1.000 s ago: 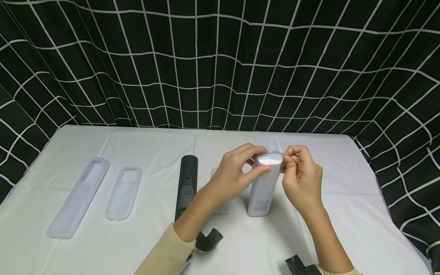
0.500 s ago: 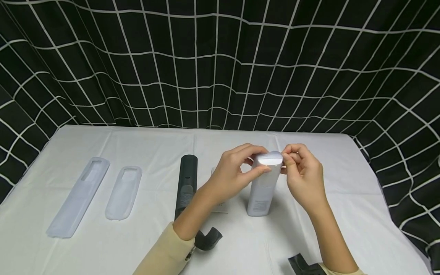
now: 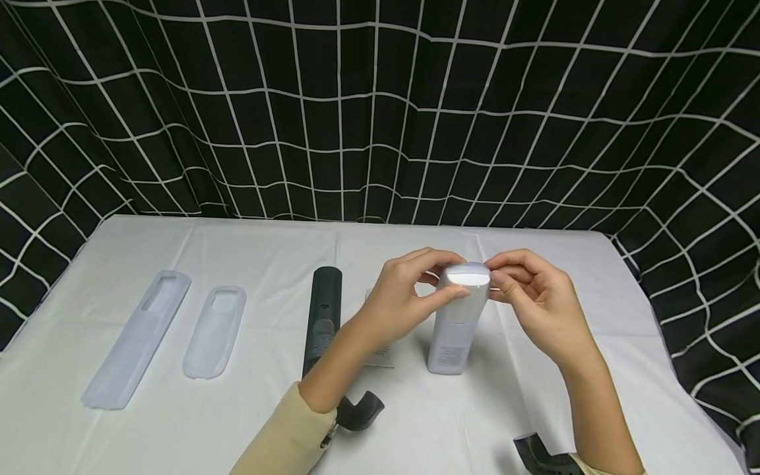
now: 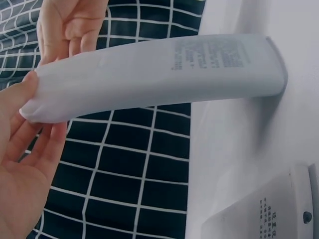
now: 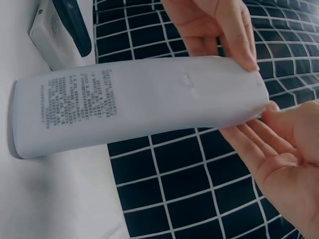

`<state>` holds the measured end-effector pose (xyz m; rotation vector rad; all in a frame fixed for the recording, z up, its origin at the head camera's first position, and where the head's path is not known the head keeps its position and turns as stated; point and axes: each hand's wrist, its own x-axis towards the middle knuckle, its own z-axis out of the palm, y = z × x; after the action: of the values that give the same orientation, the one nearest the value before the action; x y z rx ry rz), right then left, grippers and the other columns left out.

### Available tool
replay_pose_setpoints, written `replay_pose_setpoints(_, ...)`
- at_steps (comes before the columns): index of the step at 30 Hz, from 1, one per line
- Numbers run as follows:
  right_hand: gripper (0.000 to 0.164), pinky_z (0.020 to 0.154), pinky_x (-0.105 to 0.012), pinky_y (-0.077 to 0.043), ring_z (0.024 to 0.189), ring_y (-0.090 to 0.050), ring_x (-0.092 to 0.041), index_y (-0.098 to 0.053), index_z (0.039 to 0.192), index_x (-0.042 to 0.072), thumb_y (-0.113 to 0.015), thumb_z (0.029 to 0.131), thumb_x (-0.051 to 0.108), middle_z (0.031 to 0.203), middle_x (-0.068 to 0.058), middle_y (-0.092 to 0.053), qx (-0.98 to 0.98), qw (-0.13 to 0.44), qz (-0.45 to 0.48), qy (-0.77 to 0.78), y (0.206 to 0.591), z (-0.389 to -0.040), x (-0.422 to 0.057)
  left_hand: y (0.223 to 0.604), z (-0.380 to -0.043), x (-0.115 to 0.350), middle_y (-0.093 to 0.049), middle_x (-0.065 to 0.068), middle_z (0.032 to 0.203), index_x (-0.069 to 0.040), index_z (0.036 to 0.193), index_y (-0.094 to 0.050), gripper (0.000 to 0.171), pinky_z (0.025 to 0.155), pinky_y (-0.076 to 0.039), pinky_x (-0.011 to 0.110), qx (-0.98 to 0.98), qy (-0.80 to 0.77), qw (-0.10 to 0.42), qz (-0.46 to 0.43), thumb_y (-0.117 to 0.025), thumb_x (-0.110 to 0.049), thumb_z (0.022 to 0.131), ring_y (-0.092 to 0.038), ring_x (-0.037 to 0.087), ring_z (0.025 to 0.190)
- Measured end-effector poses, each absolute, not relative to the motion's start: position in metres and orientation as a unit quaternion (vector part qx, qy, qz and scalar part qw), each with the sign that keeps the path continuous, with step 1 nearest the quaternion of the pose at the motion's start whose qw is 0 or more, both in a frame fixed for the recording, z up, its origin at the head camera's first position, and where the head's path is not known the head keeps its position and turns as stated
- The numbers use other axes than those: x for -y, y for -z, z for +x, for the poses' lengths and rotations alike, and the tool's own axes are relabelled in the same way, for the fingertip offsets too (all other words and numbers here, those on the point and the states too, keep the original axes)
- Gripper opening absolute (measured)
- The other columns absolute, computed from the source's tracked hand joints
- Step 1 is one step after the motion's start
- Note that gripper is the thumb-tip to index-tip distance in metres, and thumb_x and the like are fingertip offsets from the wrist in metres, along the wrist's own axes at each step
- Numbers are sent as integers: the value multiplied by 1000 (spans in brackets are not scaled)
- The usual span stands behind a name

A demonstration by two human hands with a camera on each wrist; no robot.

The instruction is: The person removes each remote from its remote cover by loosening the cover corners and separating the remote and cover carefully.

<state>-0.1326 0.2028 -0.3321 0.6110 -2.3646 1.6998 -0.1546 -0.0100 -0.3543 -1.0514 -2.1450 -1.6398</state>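
Far L of grip: long translucent sleeve (image 3: pixel 136 343), slanted, window at far end. Next R, closer to grip: short translucent sleeve (image 3: pixel 215 333), also w/ window. Both see-thru, so openings are hard to read.

Dark remote (image 3: pixel 323 310), L of your L hand: near end runs under your L forearm (image 3: pixel 335 377), so full length is hidden fr head cam. White box (image 3: pixel 380 358), below L hand, mostly behind same forearm; L wrist view cuts it at frame edge, print too small to read.

Your L hand (image 3: pixel 404 290) is clamped on upper L side of white remote (image 3: pixel 454 330): thumb on label face, other fingers around behind. Remote's btwn your hands, stood on its end on the cloth, approx upright. Opp face hidden in all views, label text unreadable; can't tell if a thin cover fits over it. Your R hand (image 3: pixel 537 297) pinches its top R corner, thumb + fingers together there; some fingertip contact is hidden behind it.

L wrist mount (image 3: pixel 359 414) sits below L hand; R wrist mount (image 3: pixel 543 456), below R hand, cut by frame bottom.

Edges: table (image 3: pixel 594 316) L edge is past long sleeve; back edge beyond grip, gridded curtain (image 3: pixel 380 132) right behind; near edge out of frame. R edge well apart fr R hand, plain cloth btwn = most room. Tighter on L: dark remote + box near L hand.
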Motion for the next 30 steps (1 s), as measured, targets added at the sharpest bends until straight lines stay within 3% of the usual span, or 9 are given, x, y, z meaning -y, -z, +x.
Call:
replay_pose_setpoints(16,5,71,-24,-60,79,-70,-6,-61,99,-12,-59,95,-12,89,6,-70,805,153,202,-536,332,-130,-196,352,-154,11,-71,10,113,2,118,-67,34,87,-54,18,735,573,103,-346,-78,-7,87,-67,11,89)
replay_pose_setpoints(30,10,66,-18,-58,74,-68,-4,-60,95,-13,-59,90,-20,88,9,-68,801,198,241,-510,338,-133,-196,353,-152,10,-72,12,116,3,120,-67,37,87,-54,18,733,578,93,-347,-78,-7,86,-69,13,91)
